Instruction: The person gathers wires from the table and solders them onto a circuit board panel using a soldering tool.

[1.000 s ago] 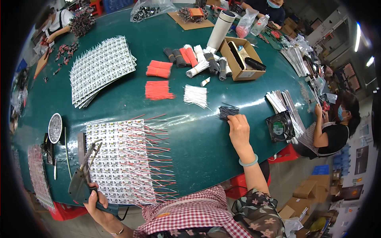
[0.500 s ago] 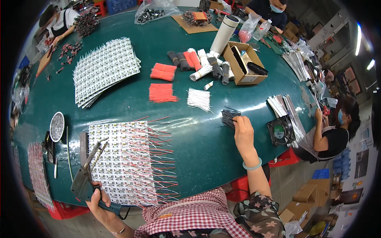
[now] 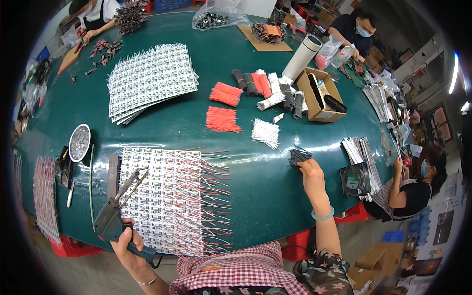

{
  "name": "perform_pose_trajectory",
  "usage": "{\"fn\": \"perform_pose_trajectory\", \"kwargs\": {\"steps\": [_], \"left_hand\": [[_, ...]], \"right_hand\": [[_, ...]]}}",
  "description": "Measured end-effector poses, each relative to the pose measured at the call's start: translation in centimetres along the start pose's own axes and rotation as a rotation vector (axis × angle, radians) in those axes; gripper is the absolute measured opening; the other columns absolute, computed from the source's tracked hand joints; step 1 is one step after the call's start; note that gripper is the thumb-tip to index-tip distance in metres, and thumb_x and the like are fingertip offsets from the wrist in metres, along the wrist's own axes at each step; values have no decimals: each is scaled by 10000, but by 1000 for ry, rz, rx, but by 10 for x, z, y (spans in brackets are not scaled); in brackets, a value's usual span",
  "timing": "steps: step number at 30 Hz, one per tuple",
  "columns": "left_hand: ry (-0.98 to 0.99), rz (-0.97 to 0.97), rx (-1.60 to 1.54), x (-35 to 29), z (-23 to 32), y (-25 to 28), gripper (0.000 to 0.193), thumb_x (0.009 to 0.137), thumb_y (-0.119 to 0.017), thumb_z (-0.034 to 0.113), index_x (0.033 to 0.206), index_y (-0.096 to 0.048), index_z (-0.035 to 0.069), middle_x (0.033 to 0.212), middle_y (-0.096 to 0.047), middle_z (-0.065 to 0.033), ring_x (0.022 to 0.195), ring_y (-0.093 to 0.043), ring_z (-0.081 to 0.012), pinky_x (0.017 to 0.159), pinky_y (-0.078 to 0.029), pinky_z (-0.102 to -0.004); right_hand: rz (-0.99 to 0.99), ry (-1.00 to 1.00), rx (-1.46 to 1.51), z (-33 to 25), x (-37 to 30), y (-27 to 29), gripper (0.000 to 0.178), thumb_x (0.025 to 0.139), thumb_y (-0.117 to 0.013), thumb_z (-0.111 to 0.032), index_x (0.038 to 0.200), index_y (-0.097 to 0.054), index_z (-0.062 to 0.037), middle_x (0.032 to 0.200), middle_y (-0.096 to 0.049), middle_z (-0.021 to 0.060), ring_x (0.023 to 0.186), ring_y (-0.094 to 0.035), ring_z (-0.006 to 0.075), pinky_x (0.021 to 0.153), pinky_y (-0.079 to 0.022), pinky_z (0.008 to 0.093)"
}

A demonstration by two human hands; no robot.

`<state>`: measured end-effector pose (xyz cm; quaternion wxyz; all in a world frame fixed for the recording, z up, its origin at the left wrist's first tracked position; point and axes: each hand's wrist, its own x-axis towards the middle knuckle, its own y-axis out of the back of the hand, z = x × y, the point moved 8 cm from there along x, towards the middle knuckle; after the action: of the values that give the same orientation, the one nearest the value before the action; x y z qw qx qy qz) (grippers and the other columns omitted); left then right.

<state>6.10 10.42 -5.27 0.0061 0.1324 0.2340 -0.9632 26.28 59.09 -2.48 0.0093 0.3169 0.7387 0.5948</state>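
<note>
My left hand (image 3: 130, 250) is wrapped round the handle of a dark green soldering gun (image 3: 109, 219). The gun's metal tip points up over a white circuit board panel (image 3: 164, 211). Red and white wires (image 3: 216, 196) stick out from the panel's right side in rows. On the right, my right hand (image 3: 313, 181) has its fingertips pinched at the near edge of a small pile of black wires (image 3: 299, 156); exactly how many wires it grips is hidden. Loose white wires (image 3: 265, 133) and red wires (image 3: 222, 119) lie farther off.
A stack of white panels (image 3: 152, 81) lies at the far left, near a round dish (image 3: 79, 142). Right of my hand stand a black fan (image 3: 355, 180) and long strips (image 3: 371, 167). A cardboard box (image 3: 327, 116) and flask (image 3: 302, 58) stand behind. Several people work round the table.
The whole view has shifted, so the table's things sit farther right. My right hand stays at the black wires, fingers pinched. The soldering gun remains in my left hand above the panel.
</note>
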Motion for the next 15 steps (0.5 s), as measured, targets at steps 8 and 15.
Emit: {"fn": "perform_pose_trajectory", "kwargs": {"steps": [8,15], "left_hand": [[5,1,-22,2,2,3,284,816,-609,-13,1081,-537,-88,948,-581,-179,489,-481,-108,371,-384,-215],[3,7,-30,0,5,-1,296,795,-622,-1,1062,-535,-96,934,-589,-186,461,-463,-120,373,-382,-231]], "right_hand": [[-41,123,-102,-52,38,27,231,782,-572,108,993,-618,26,906,-568,180,860,-587,374,744,-488,427],[-443,653,-557,-125,54,-44,144,661,-669,-25,804,-650,-26,831,-582,99,812,-598,238,670,-528,304]]}}
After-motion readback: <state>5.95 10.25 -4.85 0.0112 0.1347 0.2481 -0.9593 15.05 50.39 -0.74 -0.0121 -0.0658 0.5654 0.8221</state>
